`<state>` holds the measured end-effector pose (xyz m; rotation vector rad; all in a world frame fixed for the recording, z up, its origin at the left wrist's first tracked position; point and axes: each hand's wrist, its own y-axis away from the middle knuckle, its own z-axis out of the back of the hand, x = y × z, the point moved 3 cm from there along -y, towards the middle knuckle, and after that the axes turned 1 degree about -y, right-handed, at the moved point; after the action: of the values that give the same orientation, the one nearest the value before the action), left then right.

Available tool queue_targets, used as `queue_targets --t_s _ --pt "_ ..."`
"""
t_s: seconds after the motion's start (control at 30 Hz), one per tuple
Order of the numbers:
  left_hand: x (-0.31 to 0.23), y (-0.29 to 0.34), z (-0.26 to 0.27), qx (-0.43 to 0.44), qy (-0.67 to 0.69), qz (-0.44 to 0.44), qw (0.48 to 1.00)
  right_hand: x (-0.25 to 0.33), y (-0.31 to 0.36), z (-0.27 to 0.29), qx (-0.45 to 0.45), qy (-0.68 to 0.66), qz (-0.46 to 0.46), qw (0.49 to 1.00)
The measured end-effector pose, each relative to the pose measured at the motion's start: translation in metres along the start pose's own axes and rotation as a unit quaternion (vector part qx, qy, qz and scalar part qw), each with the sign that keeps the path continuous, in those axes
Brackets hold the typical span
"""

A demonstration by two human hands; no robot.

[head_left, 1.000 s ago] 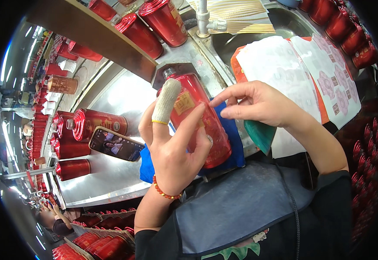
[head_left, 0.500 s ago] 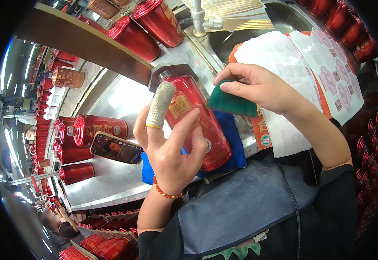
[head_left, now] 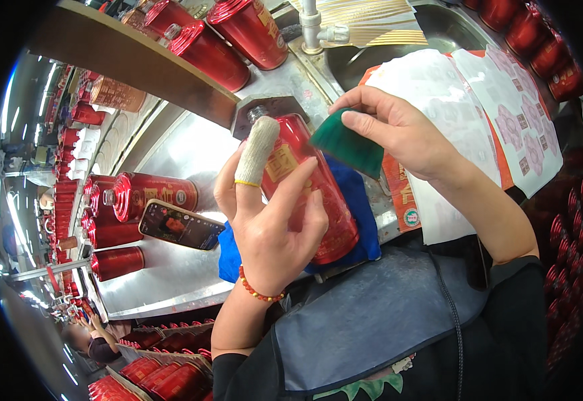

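Observation:
A shiny red bottle (head_left: 335, 224) with gold characters lies on a blue cloth (head_left: 365, 230), its neck toward a dark angular holder (head_left: 281, 108). My left hand (head_left: 268, 220) is over the bottle with fingers spread; a knitted cover (head_left: 259, 154) sheathes one finger. Whether its fingertips touch the bottle I cannot tell. Right of the bottle's upper part, my right hand (head_left: 395, 130) pinches a flexible green scraper (head_left: 351, 144) between thumb and fingers. The scraper's edge points down and left, near the bottle's side.
White sheets of printed decals (head_left: 525, 127) lie on the right beside a metal sink (head_left: 438, 27) and tap (head_left: 311, 30). A phone (head_left: 181, 226) leans by red bottles (head_left: 154, 196) on the left. A wooden board (head_left: 137, 63) slants behind. Another person (head_left: 101, 341) is far left.
The green scraper in my right hand has tilted and shifted slightly left and up. My left hand has moved a little to the right over the bottle.

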<state>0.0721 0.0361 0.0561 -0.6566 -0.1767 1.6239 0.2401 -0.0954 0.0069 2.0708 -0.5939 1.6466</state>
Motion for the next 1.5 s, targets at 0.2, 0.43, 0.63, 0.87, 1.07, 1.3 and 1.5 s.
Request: queue_targets --t_s 0.2,0.43,0.63,0.87,1.07,1.3,1.5 --pt "0.005 -0.001 0.006 -0.015 0.046 0.025 0.998 -0.008 0.002 0.0 0.025 -0.039 -0.066 0.997" --pt "0.034 0.025 -0.011 -0.069 0.232 0.153 0.958 -0.007 0.0 -0.027 0.037 0.075 -0.079 0.993" --pt "0.038 0.036 -0.019 -0.059 0.324 0.212 0.92 -0.009 -0.002 -0.023 0.006 0.013 -0.108 0.994" --pt "0.041 0.04 -0.024 -0.043 0.369 0.233 0.899 -0.007 0.0 -0.028 0.015 0.038 -0.125 0.991" --pt "0.046 0.052 -0.029 -0.022 0.376 0.251 0.892 -0.012 0.007 -0.026 -0.003 0.011 -0.089 0.996" --pt "0.038 0.055 -0.031 0.028 0.281 0.2 0.938 -0.007 0.023 -0.035 0.047 0.058 -0.126 0.989" --pt "0.038 0.054 -0.034 0.02 0.355 0.207 0.912 -0.009 0.023 -0.035 0.042 0.027 -0.132 0.99"
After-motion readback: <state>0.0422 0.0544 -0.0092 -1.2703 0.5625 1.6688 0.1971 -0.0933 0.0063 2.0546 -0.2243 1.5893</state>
